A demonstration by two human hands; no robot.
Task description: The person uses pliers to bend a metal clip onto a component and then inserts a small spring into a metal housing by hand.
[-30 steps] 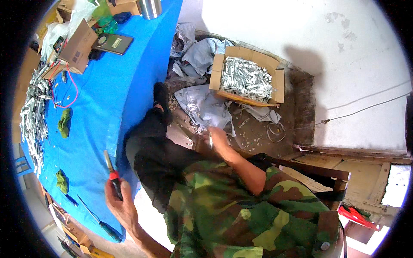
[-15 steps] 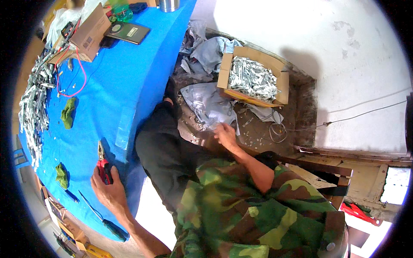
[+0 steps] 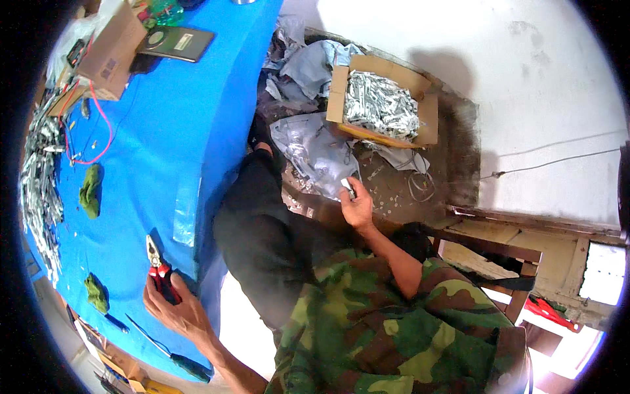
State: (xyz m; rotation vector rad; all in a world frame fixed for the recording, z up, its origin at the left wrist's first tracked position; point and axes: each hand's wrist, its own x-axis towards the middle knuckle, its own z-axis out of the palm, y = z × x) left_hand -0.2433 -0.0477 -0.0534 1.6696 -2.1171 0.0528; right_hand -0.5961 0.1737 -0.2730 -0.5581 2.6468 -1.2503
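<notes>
My left hand (image 3: 178,316) is closed around the red-and-black handles of a pair of pliers (image 3: 156,262). The pliers lie at the near edge of the blue-covered table, jaws pointing away from me. Over the floor, to the right of my leg, my right hand (image 3: 357,209) pinches a small white piece (image 3: 347,186) with a dark side. Its exact kind is hard to make out. A screwdriver (image 3: 177,354) with a dark green handle rests on the table beside my left wrist.
On the floor, a cardboard box (image 3: 337,102) holds many silvery metal parts (image 3: 382,105), with grey plastic bags (image 3: 312,141) around it. More metal parts (image 3: 41,190) are piled along the table's left edge. Green gloves or cloths (image 3: 90,190), a red cable (image 3: 105,125) and a dark flat device (image 3: 177,43) lie on the blue cover.
My right hand has turned upward, and a small white piece now shows between its fingers. My left hand still holds the pliers. The whole view has shifted slightly.
</notes>
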